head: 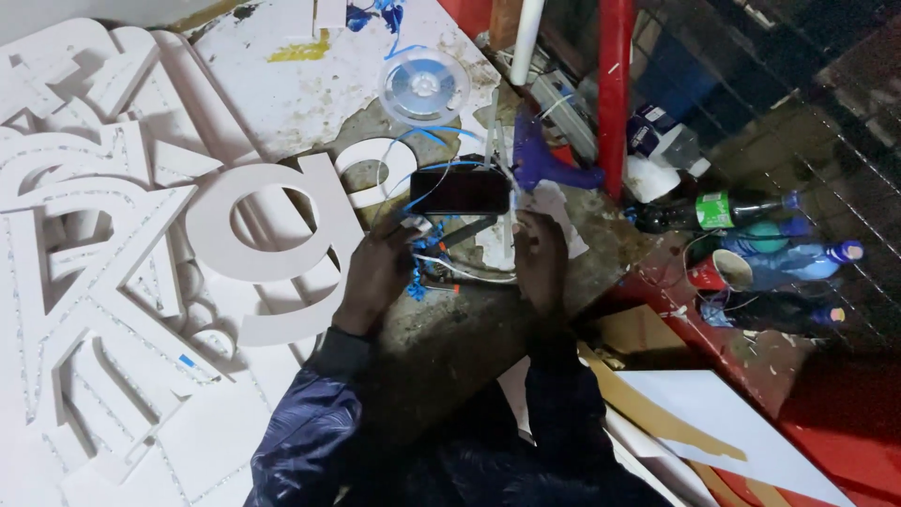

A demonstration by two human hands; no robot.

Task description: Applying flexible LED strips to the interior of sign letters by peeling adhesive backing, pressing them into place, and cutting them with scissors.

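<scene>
A: What's in hand?

B: Small white connector piece (pixel 419 223) with blue wire (pixel 416 191) running off it. Left hand (pixel 377 272) pinches it at the fingertips. It sits at centre of the worktable (pixel 441 347), just below the black rectangular block (pixel 460 192).

A: Right hand?

B: Right hand (pixel 541 255) is at 3 o'clock of the left, fingers curled down onto the table beside a thin white rod (pixel 508 221). Can't tell if it's clamping anything.

A: Around them?

B: One black block at 12 o'clock, touching the wire loop. One purple glue gun (pixel 537 160) at 1 o'clock. One clear reel of strip (pixel 424 86) further out at 12. One small white ring (pixel 377 173) at 11, just beside the block.

A: Left side?

B: One large white foam letter (pixel 272 246) at 9 o'clock, near the left wrist. Past it a stack of more white cut letters (pixel 84 235), count unclear, they overlap.

A: Right side?

B: One red post (pixel 616 84) at 1 o'clock. At 3 o'clock, well apart: one green-label bottle (pixel 718 210), two blue bottles (pixel 798 263), one red cup (pixel 719 270). White sheet (pixel 723 413) at 5 o'clock.
</scene>
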